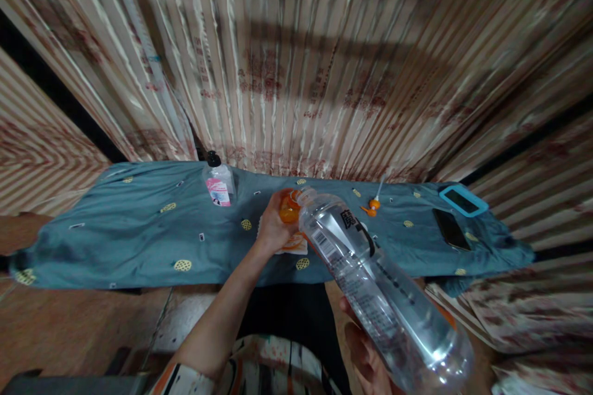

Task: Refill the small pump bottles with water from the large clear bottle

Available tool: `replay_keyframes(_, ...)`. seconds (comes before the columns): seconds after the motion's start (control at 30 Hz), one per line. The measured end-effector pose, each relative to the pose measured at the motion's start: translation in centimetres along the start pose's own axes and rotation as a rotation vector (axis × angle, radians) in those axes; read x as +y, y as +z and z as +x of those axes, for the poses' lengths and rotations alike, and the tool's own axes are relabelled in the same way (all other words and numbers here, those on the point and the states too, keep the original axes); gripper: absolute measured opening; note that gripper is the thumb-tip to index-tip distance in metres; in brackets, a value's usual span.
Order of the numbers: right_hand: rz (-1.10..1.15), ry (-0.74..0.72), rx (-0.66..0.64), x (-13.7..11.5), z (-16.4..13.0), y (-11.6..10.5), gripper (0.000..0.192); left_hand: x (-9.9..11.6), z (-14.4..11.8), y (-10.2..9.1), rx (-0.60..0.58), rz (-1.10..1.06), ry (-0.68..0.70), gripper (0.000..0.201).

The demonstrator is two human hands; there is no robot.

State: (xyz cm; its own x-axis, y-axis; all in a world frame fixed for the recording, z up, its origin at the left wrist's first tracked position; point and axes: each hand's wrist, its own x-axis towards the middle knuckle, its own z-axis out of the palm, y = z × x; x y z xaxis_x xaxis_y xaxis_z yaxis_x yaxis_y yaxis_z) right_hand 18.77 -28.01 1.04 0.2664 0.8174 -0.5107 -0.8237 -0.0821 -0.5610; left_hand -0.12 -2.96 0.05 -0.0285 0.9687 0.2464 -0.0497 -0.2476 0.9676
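Blue cloth (139,228) is covering the table, its near edge hanging just beyond your arms; open cloth is lying far left. Your right hand (365,355) is gripping the big clear bottle (375,284), tilted, neck far-left. Your left hand (273,225) is clamping the small orange bottle (290,208) at that neck, mid-table.

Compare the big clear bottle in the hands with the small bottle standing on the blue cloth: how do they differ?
The big clear bottle is tilted, held in the right hand, its neck towards the orange thing in the left hand; the small bottle stands upright, untouched, on the blue cloth. The big one looks far larger, nearer the camera, with a silver-grey label; the small one has a pink label and dark cap. Both are clear plastic.
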Motion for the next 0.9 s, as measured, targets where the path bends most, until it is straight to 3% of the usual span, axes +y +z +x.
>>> replay_keyframes(0.67, -0.060, -0.029, 0.000, 0.02, -0.16, 0.23, 0.060, 0.35, -0.02, -0.01, -0.012, -0.037, -0.011, 0.076)
replay_keyframes(0.9, -0.084, -0.014, 0.021, -0.12, -0.14, -0.28, 0.055, 0.30, 0.01, -0.10, -0.027, -0.072, 0.004, 0.069)
